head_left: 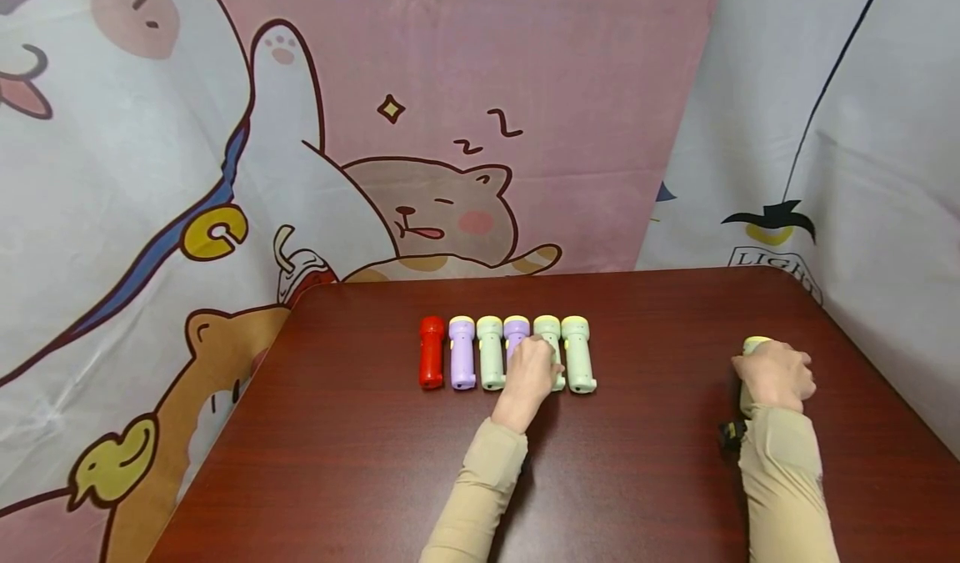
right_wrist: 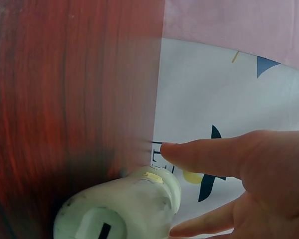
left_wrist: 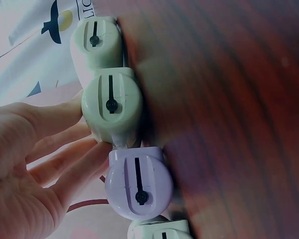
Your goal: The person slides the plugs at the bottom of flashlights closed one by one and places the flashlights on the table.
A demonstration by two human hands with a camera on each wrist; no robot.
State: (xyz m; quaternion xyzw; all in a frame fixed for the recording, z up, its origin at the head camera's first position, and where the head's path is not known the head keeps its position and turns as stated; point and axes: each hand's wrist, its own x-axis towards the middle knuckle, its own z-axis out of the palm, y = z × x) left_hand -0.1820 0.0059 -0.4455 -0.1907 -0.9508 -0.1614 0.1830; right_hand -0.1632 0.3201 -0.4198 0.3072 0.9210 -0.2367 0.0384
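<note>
A row of flashlights lies on the table in the head view. From left come a red flashlight (head_left: 431, 353), a purple flashlight (head_left: 462, 353), a pale green flashlight (head_left: 491, 353), another purple flashlight (left_wrist: 139, 184) and two more pale green ones. My left hand (head_left: 529, 369) pinches the second green flashlight from the right (left_wrist: 112, 104), thumb on one side and fingers on the other. Far to the right, my right hand (head_left: 776, 375) is over a separate pale green flashlight (right_wrist: 124, 209). Its thumb stands apart from that flashlight; a finger reaches its side, contact unclear.
The dark red-brown wooden table (head_left: 337, 463) runs back to a printed cartoon cloth (head_left: 585, 87). At the row's right end lies the last green flashlight (head_left: 578, 354). A small black object (head_left: 731, 435) shows beside the right wrist.
</note>
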